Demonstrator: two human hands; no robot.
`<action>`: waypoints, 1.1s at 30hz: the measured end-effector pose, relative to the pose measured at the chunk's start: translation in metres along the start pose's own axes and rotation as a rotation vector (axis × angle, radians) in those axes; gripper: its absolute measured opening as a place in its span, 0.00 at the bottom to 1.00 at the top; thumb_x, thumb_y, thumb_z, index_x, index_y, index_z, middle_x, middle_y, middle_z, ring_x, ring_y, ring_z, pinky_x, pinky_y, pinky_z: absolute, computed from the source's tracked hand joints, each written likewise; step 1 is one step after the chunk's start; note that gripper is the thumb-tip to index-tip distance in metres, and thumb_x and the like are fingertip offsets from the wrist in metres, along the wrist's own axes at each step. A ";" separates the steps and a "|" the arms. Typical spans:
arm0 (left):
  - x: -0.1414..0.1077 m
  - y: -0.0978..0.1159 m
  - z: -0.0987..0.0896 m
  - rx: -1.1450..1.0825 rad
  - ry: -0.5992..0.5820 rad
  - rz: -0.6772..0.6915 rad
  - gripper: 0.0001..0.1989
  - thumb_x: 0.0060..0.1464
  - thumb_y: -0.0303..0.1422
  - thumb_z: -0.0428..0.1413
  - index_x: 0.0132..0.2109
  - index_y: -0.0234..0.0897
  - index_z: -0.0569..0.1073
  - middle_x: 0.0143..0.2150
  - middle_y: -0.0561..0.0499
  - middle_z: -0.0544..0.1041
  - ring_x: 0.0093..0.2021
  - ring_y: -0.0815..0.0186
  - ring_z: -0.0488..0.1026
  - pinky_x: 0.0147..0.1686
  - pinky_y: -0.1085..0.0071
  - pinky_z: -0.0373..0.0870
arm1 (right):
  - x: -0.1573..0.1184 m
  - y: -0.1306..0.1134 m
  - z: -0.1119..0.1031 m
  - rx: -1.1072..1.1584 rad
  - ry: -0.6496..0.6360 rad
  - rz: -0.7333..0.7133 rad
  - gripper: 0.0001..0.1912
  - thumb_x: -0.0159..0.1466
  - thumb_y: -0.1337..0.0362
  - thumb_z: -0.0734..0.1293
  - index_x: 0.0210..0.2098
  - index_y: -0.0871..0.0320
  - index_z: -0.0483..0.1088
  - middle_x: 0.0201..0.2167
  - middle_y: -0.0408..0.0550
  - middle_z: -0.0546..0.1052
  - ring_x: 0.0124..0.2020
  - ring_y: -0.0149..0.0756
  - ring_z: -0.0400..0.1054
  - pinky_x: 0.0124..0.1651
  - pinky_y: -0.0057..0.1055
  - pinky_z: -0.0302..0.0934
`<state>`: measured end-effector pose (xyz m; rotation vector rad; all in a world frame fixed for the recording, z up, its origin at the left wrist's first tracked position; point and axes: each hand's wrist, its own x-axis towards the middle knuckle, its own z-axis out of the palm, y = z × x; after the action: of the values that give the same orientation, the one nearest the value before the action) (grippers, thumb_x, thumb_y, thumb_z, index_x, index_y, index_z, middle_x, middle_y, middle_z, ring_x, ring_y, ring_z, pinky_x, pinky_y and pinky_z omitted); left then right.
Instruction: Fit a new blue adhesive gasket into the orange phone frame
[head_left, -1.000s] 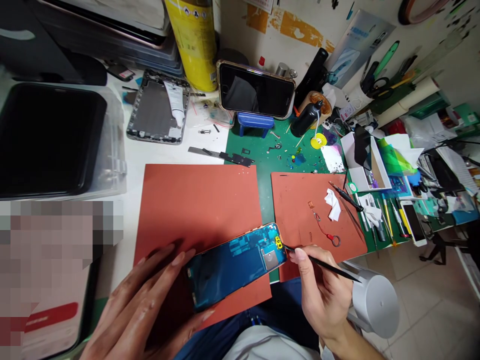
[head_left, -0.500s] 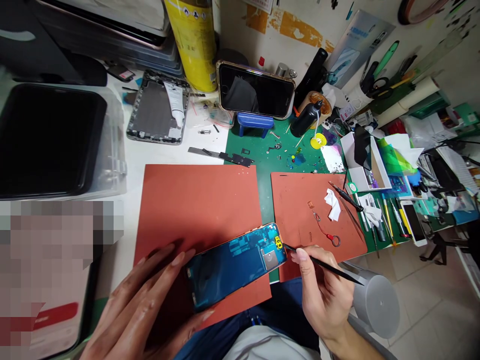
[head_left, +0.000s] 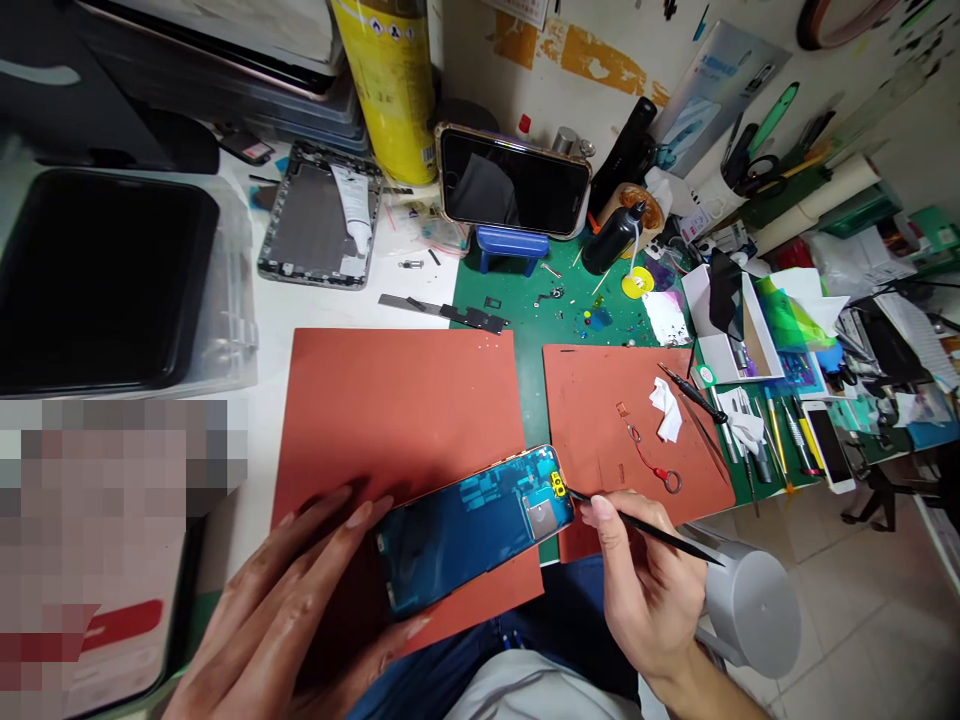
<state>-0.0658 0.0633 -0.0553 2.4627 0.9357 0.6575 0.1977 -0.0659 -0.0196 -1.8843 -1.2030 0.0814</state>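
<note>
A phone frame with a blue inner face (head_left: pixel 450 535) lies tilted over the near right part of the left red mat (head_left: pixel 397 400). Its right end carries a small yellow part (head_left: pixel 557 484). My left hand (head_left: pixel 292 600) holds the frame's left end between the thumb below and the fingers above. In my right hand (head_left: pixel 652 580), thumb and fingers pinch a thin black tool (head_left: pixel 671 540). The tool's tip is at the frame's right edge, beside the yellow part; whether it touches is too small to tell.
A second red mat (head_left: pixel 600 420) bears a white tissue (head_left: pixel 664 408) and a red-handled tool (head_left: pixel 666 480). Behind stand a phone on a blue stand (head_left: pixel 511 242), a yellow can (head_left: pixel 390 90) and a black bottle (head_left: pixel 613 238). Various hand tools lie at the right.
The camera view has shifted very slightly. Both hands, the phone frame and the black tool stay in nearly the same places.
</note>
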 end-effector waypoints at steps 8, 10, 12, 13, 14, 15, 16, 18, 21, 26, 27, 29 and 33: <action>0.002 0.001 0.000 -0.011 -0.003 -0.049 0.37 0.70 0.44 0.60 0.79 0.50 0.59 0.77 0.57 0.67 0.76 0.58 0.66 0.79 0.65 0.56 | -0.008 0.001 -0.005 -0.033 0.027 0.016 0.08 0.71 0.74 0.72 0.46 0.56 0.78 0.34 0.43 0.85 0.30 0.34 0.82 0.36 0.29 0.78; 0.003 0.001 0.001 -0.002 0.000 -0.016 0.36 0.70 0.43 0.60 0.79 0.48 0.59 0.78 0.56 0.66 0.77 0.59 0.64 0.79 0.67 0.54 | -0.007 0.000 -0.005 -0.058 0.033 -0.024 0.08 0.71 0.74 0.72 0.45 0.56 0.78 0.33 0.43 0.85 0.30 0.34 0.82 0.36 0.29 0.77; 0.004 0.001 0.000 0.007 0.003 0.011 0.36 0.70 0.42 0.60 0.79 0.46 0.59 0.78 0.55 0.66 0.78 0.61 0.63 0.79 0.69 0.53 | -0.005 -0.002 -0.005 -0.072 0.036 -0.068 0.08 0.70 0.76 0.72 0.45 0.57 0.78 0.32 0.43 0.84 0.29 0.33 0.81 0.35 0.28 0.76; 0.005 0.000 0.000 0.010 0.004 0.018 0.36 0.71 0.42 0.59 0.79 0.46 0.59 0.78 0.54 0.66 0.78 0.61 0.62 0.79 0.70 0.53 | -0.004 -0.003 -0.005 -0.072 0.034 -0.086 0.09 0.70 0.76 0.72 0.45 0.57 0.78 0.32 0.43 0.84 0.29 0.32 0.80 0.35 0.28 0.75; 0.005 0.000 0.000 0.011 0.005 0.022 0.36 0.71 0.42 0.59 0.79 0.45 0.59 0.78 0.54 0.67 0.77 0.60 0.63 0.79 0.69 0.54 | -0.004 -0.004 -0.005 -0.071 0.031 -0.101 0.09 0.70 0.77 0.72 0.45 0.57 0.77 0.32 0.44 0.83 0.29 0.32 0.79 0.35 0.28 0.75; 0.005 0.000 0.000 0.012 0.010 0.025 0.36 0.71 0.42 0.59 0.79 0.45 0.59 0.77 0.53 0.69 0.77 0.60 0.64 0.78 0.69 0.55 | -0.004 -0.005 -0.005 -0.073 0.028 -0.113 0.10 0.70 0.78 0.72 0.45 0.58 0.77 0.32 0.44 0.83 0.29 0.32 0.79 0.35 0.28 0.74; 0.006 0.000 0.000 0.015 0.013 0.029 0.36 0.70 0.42 0.59 0.79 0.45 0.59 0.76 0.52 0.70 0.76 0.59 0.65 0.78 0.68 0.56 | -0.004 -0.006 -0.006 -0.080 0.028 -0.124 0.10 0.70 0.78 0.72 0.45 0.58 0.77 0.32 0.44 0.83 0.29 0.32 0.79 0.34 0.28 0.74; 0.006 0.000 -0.001 0.019 0.023 0.038 0.36 0.70 0.42 0.60 0.79 0.45 0.59 0.75 0.52 0.71 0.75 0.59 0.67 0.78 0.67 0.57 | -0.005 -0.008 -0.007 -0.104 0.032 -0.145 0.11 0.69 0.79 0.72 0.45 0.58 0.76 0.31 0.45 0.83 0.28 0.31 0.77 0.33 0.28 0.72; 0.008 0.001 -0.001 0.020 0.038 0.033 0.36 0.70 0.43 0.60 0.79 0.45 0.60 0.73 0.51 0.73 0.74 0.59 0.69 0.77 0.68 0.59 | -0.007 -0.010 -0.008 -0.130 0.022 -0.157 0.11 0.69 0.80 0.72 0.45 0.58 0.75 0.30 0.44 0.81 0.26 0.32 0.74 0.31 0.29 0.70; 0.013 0.006 -0.001 -0.001 0.068 0.027 0.34 0.70 0.44 0.59 0.78 0.46 0.62 0.70 0.49 0.76 0.71 0.59 0.72 0.76 0.67 0.61 | -0.007 -0.015 -0.009 -0.153 -0.016 -0.170 0.11 0.70 0.80 0.71 0.43 0.57 0.74 0.28 0.42 0.80 0.24 0.31 0.72 0.30 0.29 0.68; 0.013 0.007 -0.001 -0.009 0.075 0.026 0.34 0.71 0.45 0.59 0.78 0.46 0.62 0.70 0.49 0.76 0.71 0.59 0.72 0.76 0.67 0.61 | -0.006 -0.016 -0.009 -0.172 -0.015 -0.178 0.11 0.70 0.80 0.71 0.43 0.57 0.74 0.28 0.42 0.80 0.24 0.31 0.72 0.30 0.29 0.68; 0.014 0.007 0.000 -0.023 0.080 0.029 0.34 0.71 0.45 0.59 0.78 0.45 0.62 0.69 0.49 0.77 0.71 0.59 0.72 0.76 0.66 0.61 | -0.005 -0.019 -0.009 -0.212 -0.004 -0.193 0.10 0.70 0.79 0.72 0.43 0.58 0.74 0.28 0.42 0.80 0.23 0.30 0.72 0.29 0.28 0.68; 0.010 0.005 0.001 -0.026 0.072 0.029 0.35 0.71 0.46 0.58 0.78 0.44 0.62 0.70 0.46 0.76 0.72 0.53 0.71 0.74 0.57 0.67 | -0.004 -0.021 -0.010 -0.246 0.003 -0.180 0.07 0.71 0.76 0.72 0.43 0.58 0.76 0.28 0.42 0.81 0.23 0.30 0.74 0.30 0.27 0.68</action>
<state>-0.0566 0.0664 -0.0504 2.4487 0.9141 0.7676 0.1853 -0.0718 0.0000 -1.9726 -1.4285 -0.1745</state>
